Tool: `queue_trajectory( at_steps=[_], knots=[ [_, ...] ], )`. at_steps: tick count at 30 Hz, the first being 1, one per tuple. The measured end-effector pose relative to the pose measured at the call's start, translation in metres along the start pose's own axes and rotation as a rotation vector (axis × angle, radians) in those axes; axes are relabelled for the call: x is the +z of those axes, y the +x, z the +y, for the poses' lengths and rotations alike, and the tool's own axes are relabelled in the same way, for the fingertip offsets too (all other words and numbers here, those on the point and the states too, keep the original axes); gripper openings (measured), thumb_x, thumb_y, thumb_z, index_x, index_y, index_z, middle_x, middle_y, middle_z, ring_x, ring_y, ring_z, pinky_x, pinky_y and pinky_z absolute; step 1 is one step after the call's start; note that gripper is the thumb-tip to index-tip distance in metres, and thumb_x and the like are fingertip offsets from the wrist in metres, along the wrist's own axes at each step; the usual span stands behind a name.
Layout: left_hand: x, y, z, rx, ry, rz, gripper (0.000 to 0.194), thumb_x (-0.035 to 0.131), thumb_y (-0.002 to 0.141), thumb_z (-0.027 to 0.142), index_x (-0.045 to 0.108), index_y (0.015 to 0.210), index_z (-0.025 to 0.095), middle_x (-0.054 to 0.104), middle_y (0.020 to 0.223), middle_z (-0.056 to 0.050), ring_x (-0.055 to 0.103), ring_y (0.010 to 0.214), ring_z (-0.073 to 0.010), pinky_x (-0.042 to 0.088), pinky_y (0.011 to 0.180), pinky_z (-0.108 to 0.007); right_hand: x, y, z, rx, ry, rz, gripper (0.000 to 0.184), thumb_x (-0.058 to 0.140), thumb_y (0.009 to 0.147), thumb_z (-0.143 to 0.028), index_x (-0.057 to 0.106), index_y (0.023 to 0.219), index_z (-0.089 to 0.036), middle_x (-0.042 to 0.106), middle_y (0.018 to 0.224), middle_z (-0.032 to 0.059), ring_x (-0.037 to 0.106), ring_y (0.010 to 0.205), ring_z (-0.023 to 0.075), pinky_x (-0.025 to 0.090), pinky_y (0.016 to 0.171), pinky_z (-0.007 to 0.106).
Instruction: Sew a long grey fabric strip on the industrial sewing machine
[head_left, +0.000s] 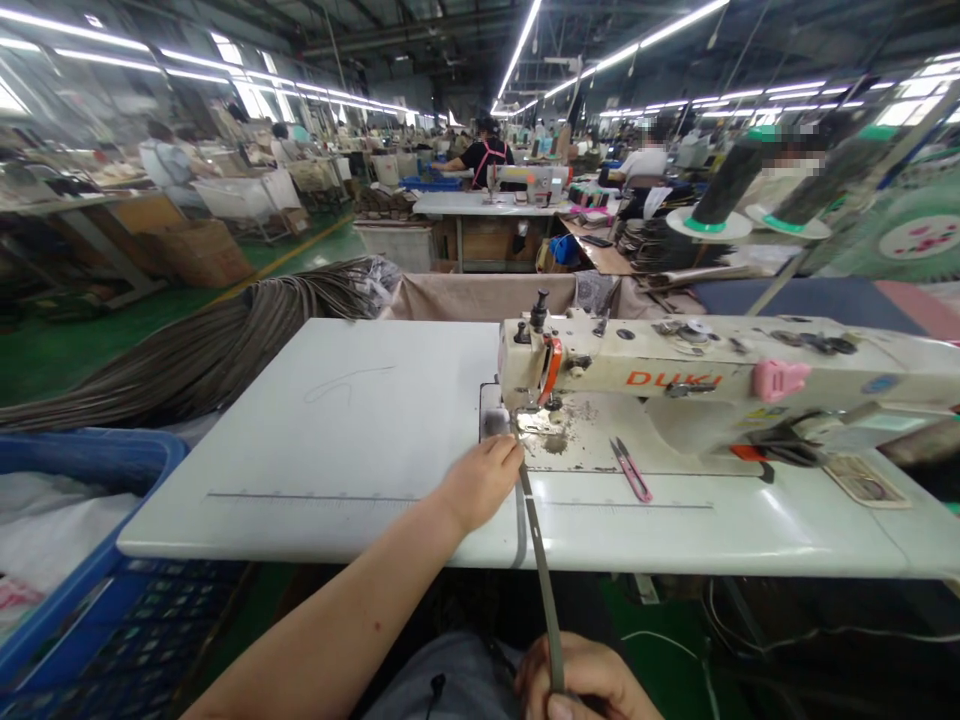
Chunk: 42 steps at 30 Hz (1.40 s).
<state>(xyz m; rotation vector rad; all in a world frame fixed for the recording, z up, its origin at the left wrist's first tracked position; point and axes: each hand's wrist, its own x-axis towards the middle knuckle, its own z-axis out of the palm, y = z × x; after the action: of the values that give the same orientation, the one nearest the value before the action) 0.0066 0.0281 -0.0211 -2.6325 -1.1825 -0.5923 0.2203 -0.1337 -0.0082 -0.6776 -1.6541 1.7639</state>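
A narrow grey-brown strap (541, 560) runs from the needle area of a white sewing machine (615, 365) down over the table's front edge. My left hand (484, 483) lies close to the presser foot, its fingers pressed together on the strap's upper end. Below the edge, near my lap, my right hand (581, 680) is closed around the lower part of the strap. Between the two hands the strap looks fairly taut. Pink thread snips (632, 470) rest on the machine bed to the right. My left fingertips partly cover the stitching spot.
The white table (360, 430) has a printed ruler line near its front. A blue basket (161, 455) stands at left, with a large bundle of brown strips (217, 335) behind it. Thread cones (727, 185) rise at right. Other people work at machines farther back.
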Motion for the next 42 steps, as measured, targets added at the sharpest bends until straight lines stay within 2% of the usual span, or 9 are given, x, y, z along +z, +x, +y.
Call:
queue_trajectory(
  at_steps=[4,7,11,14,19,25,32,38,42],
  knots=[
    [0.001,0.0,0.0,0.022,0.015,-0.055,0.018,0.053,0.102,0.016,0.062,0.117,0.011,0.067,0.122,-0.013,0.063,0.123,-0.0264,0.051,0.112,-0.039,-0.002,0.0,-0.005,0.025,0.005,0.048,0.036,0.062,0.101,-0.052,0.086,0.094,-0.025,0.078,0.091,0.0112,0.072,0.095,0.0283,0.053,0.088,0.038],
    [0.0,0.001,0.0,0.021,0.006,-0.067,0.018,0.055,0.102,0.017,0.062,0.116,0.01,0.067,0.121,-0.013,0.062,0.125,-0.0282,0.052,0.111,-0.039,0.001,0.0,-0.007,0.094,0.067,0.105,0.038,0.06,0.101,-0.053,0.084,0.093,-0.025,0.075,0.082,0.0086,0.071,0.081,0.024,0.053,0.077,0.034],
    [-0.003,0.001,0.002,-0.009,-0.006,-0.06,0.015,0.058,0.1,0.017,0.063,0.114,0.011,0.066,0.123,-0.014,0.063,0.122,-0.0278,0.054,0.107,-0.038,0.004,-0.001,-0.004,0.183,0.239,0.227,0.029,0.064,0.099,-0.052,0.078,0.106,-0.027,0.071,0.079,0.0041,0.066,0.071,0.0198,0.05,0.069,0.031],
    [-0.004,0.001,0.002,-0.023,0.0,-0.073,0.012,0.056,0.101,0.016,0.063,0.11,0.013,0.066,0.123,-0.013,0.065,0.118,-0.0263,0.055,0.106,-0.038,0.003,-0.002,-0.002,0.161,0.121,0.309,0.029,0.066,0.098,-0.051,0.079,0.099,-0.025,0.069,0.082,0.0049,0.064,0.077,0.0219,0.049,0.074,0.033],
    [-0.002,0.002,0.001,-0.022,-0.022,-0.071,0.014,0.054,0.101,0.015,0.062,0.113,0.013,0.064,0.125,-0.014,0.063,0.119,-0.0253,0.051,0.111,-0.039,-0.002,0.0,-0.003,0.142,-0.07,0.272,0.033,0.063,0.099,-0.054,0.078,0.091,-0.025,0.067,0.089,0.0059,0.063,0.087,0.0249,0.046,0.081,0.034],
    [-0.002,0.005,0.001,-0.027,-0.002,-0.067,0.021,0.054,0.1,0.013,0.059,0.12,0.011,0.062,0.128,-0.014,0.059,0.127,-0.0265,0.044,0.119,-0.04,-0.001,0.002,0.002,0.053,-0.012,0.194,0.038,0.056,0.104,-0.049,0.079,0.085,-0.024,0.069,0.088,0.0072,0.067,0.089,0.0244,0.048,0.082,0.033],
    [0.003,0.001,0.0,0.004,0.016,-0.016,0.026,0.052,0.101,0.014,0.057,0.126,0.011,0.064,0.128,-0.014,0.062,0.124,-0.0255,0.049,0.115,-0.039,0.002,0.003,0.003,-0.028,0.006,0.117,0.042,0.059,0.102,-0.051,0.08,0.082,-0.021,0.069,0.082,0.0082,0.067,0.084,0.0241,0.051,0.077,0.033],
    [0.0,0.0,0.0,0.02,-0.005,-0.011,0.02,0.055,0.1,0.013,0.061,0.118,0.011,0.066,0.123,-0.013,0.064,0.121,-0.0261,0.051,0.113,-0.038,0.0,0.005,-0.002,-0.013,-0.099,0.24,0.027,0.071,0.094,-0.049,0.073,0.087,-0.024,0.068,0.094,0.0078,0.066,0.092,0.0266,0.052,0.085,0.037],
    [0.001,0.0,0.0,0.011,-0.024,-0.02,0.018,0.056,0.1,0.014,0.062,0.116,0.012,0.067,0.12,-0.012,0.065,0.119,-0.0257,0.053,0.111,-0.038,0.003,0.004,0.007,0.045,-0.099,0.345,0.022,0.071,0.095,-0.046,0.077,0.098,-0.025,0.07,0.097,0.0085,0.068,0.094,0.0264,0.053,0.087,0.037]
  ],
)
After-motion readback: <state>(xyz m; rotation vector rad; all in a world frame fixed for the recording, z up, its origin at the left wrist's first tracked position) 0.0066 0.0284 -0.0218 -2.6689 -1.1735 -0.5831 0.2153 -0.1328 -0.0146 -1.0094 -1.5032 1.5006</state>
